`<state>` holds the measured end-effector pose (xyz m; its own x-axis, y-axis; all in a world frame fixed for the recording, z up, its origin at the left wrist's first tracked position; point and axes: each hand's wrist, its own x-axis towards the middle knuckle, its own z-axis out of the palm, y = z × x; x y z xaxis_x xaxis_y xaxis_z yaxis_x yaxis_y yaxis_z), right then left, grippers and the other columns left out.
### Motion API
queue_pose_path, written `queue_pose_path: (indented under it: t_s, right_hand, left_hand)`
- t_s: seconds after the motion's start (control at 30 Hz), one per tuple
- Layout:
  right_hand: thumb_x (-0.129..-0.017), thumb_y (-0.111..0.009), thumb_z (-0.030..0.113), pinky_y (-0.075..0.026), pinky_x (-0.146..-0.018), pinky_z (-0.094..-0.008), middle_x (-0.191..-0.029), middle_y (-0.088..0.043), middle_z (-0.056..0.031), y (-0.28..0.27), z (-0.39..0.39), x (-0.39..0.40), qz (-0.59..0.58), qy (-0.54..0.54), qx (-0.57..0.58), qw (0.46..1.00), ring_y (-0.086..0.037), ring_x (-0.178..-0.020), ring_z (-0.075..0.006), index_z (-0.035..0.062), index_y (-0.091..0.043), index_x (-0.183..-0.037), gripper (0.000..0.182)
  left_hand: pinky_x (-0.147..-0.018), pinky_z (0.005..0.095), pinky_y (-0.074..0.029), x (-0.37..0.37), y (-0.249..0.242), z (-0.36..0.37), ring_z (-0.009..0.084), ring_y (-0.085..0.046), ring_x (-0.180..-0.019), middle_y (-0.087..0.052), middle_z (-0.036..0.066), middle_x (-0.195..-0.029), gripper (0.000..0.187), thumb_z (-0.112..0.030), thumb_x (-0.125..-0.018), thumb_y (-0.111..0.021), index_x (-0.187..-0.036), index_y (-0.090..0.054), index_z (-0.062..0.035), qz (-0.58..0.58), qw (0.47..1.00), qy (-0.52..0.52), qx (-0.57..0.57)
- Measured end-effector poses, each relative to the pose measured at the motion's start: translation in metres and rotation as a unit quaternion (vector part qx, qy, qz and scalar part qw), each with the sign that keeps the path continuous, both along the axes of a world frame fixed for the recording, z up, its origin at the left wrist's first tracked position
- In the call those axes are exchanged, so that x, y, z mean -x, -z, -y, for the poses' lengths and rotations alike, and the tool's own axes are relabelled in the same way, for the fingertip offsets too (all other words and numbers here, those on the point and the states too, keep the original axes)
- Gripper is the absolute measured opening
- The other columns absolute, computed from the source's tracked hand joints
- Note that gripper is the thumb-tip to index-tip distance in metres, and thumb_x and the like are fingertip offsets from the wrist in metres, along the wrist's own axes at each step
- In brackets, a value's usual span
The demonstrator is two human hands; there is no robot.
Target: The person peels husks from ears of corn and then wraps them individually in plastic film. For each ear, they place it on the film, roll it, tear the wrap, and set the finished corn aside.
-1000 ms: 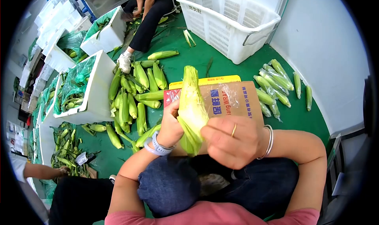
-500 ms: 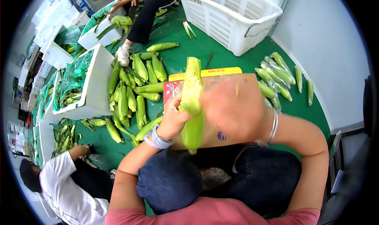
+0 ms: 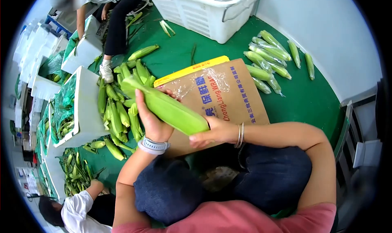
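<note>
An ear of corn in pale green husk lies tilted across both hands, above a brown cardboard box with printed lettering. My left hand holds it near its stem end, thumb on top and fingertips showing behind. My right hand grips the lower right end with bent fingers. Crumpled clear film lies on the box. A yellow box edge shows behind the cardboard. Left of the box is a pile of husked corn ears on the green floor.
Wrapped corn ears lie at the right, with two loose ears beside them. A white crate stands at the back. Foam boxes with green plastic line the left. One person sits at the upper left, another at the lower left.
The corn has gone from upright to tilted, its lower end now to the right. My right hand has moved down from beside its top to that end. The view has shifted.
</note>
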<state>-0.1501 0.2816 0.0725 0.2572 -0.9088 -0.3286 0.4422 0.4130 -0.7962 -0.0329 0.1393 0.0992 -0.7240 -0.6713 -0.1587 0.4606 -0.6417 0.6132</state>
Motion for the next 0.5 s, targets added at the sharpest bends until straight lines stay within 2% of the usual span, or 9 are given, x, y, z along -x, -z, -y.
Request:
queue_pose_path:
  t_s: [0.07, 0.13, 0.2, 0.23, 0.27, 0.33, 0.37, 0.4, 0.5]
  right_hand:
    - [-0.077, -0.071, 0.025, -0.050, -0.061, -0.0259, -0.088, -0.061, -0.0079, 0.001, -0.003, 0.016, -0.087, 0.034, 0.005, 0.996, -0.060, -0.072, -0.0122, -0.0011, -0.047, -0.111, 0.049]
    - [-0.074, -0.072, 0.024, -0.050, -0.052, -0.0246, -0.089, -0.060, -0.0082, 0.008, -0.006, 0.035, -0.173, 0.062, 0.014, 0.983, -0.059, -0.064, -0.0110, -0.0014, -0.047, -0.112, 0.052]
    - [-0.072, -0.073, 0.023, -0.048, -0.045, -0.0241, -0.080, -0.060, -0.0085, 0.016, -0.009, 0.048, -0.420, 0.050, 0.181, 0.888, -0.058, -0.058, -0.0114, -0.0027, -0.049, -0.107, 0.050]
    - [-0.070, -0.074, 0.022, -0.048, -0.045, -0.0243, -0.078, -0.059, -0.0083, 0.010, -0.014, 0.052, -0.357, -0.011, 0.082, 0.930, -0.058, -0.058, -0.0122, -0.0028, -0.052, -0.102, 0.046]
    - [-0.070, -0.074, 0.022, -0.048, -0.045, -0.0243, -0.078, -0.059, -0.0083, 0.008, -0.014, 0.053, -0.351, -0.011, 0.081, 0.933, -0.058, -0.058, -0.0122, -0.0028, -0.052, -0.102, 0.046]
    - [-0.070, -0.074, 0.023, -0.048, -0.043, -0.0249, -0.077, -0.059, -0.0085, 0.009, -0.013, 0.058, -0.357, -0.050, -0.002, 0.933, -0.058, -0.057, -0.0130, -0.0030, -0.053, -0.099, 0.045]
    - [-0.067, -0.073, 0.025, -0.047, -0.041, -0.0261, -0.065, -0.058, -0.0111, 0.022, -0.014, 0.060, -0.357, -0.012, 0.033, 0.933, -0.056, -0.042, -0.0148, -0.0052, -0.053, -0.089, 0.042]
    - [-0.067, -0.073, 0.025, -0.047, -0.041, -0.0261, -0.065, -0.058, -0.0111, 0.019, -0.013, 0.061, -0.355, -0.007, 0.034, 0.934, -0.056, -0.042, -0.0148, -0.0052, -0.053, -0.089, 0.042]
    - [-0.069, -0.074, 0.029, -0.048, -0.042, -0.0255, -0.066, -0.058, -0.0095, 0.011, -0.010, 0.064, -0.371, -0.032, -0.012, 0.928, -0.058, -0.046, -0.0143, -0.0040, -0.054, -0.090, 0.044]
  left_hand:
    - [-0.084, 0.0401, -0.043, -0.001, -0.004, 0.006, 0.0240, -0.055, -0.090, -0.058, 0.010, -0.090, 0.042, -0.046, -0.088, -0.049, -0.088, -0.054, -0.0052, 0.025, 0.997, -0.075, -0.008]
    - [-0.080, 0.0379, -0.046, -0.020, 0.003, 0.026, 0.0227, -0.058, -0.087, -0.059, 0.009, -0.083, 0.032, -0.035, -0.091, -0.051, -0.083, -0.055, -0.0038, 0.075, 0.986, -0.127, 0.072]
    - [-0.072, 0.0370, -0.050, -0.036, 0.019, 0.033, 0.0219, -0.059, -0.067, -0.057, 0.008, -0.069, 0.032, -0.025, -0.094, -0.046, -0.073, -0.054, -0.0029, 0.208, 0.961, -0.083, 0.160]
    - [-0.065, 0.0330, -0.050, -0.042, 0.029, 0.038, 0.0200, -0.059, -0.061, -0.058, 0.007, -0.063, 0.035, -0.023, -0.094, -0.048, -0.069, -0.056, -0.0013, 0.258, 0.946, -0.062, 0.186]
    - [-0.061, 0.0328, -0.048, -0.045, 0.028, 0.046, 0.0198, -0.061, -0.063, -0.060, 0.009, -0.065, 0.031, -0.025, -0.090, -0.055, -0.073, -0.059, 0.0002, 0.421, 0.813, -0.043, 0.400]
    - [-0.060, 0.0332, -0.046, -0.050, 0.027, 0.041, 0.0230, -0.060, -0.062, -0.062, 0.012, -0.070, 0.031, -0.030, -0.083, -0.063, -0.081, -0.061, 0.0009, 0.569, 0.573, -0.013, 0.589]
    - [-0.060, 0.0342, -0.046, -0.051, 0.027, 0.040, 0.0249, -0.059, -0.061, -0.062, 0.014, -0.079, 0.039, -0.035, -0.073, -0.070, -0.093, -0.061, -0.0026, 0.443, 0.525, -0.006, 0.726]
    - [-0.059, 0.0351, -0.047, -0.040, 0.007, 0.030, 0.0257, -0.059, -0.062, -0.062, 0.012, -0.087, 0.052, -0.037, -0.066, -0.074, -0.105, -0.057, -0.0067, 0.338, 0.421, 0.017, 0.842]
    - [-0.057, 0.0379, -0.048, -0.015, 0.010, 0.009, 0.0286, -0.060, -0.065, -0.061, 0.012, -0.089, 0.055, -0.032, -0.062, -0.075, -0.108, -0.055, -0.0095, 0.238, 0.398, 0.048, 0.885]
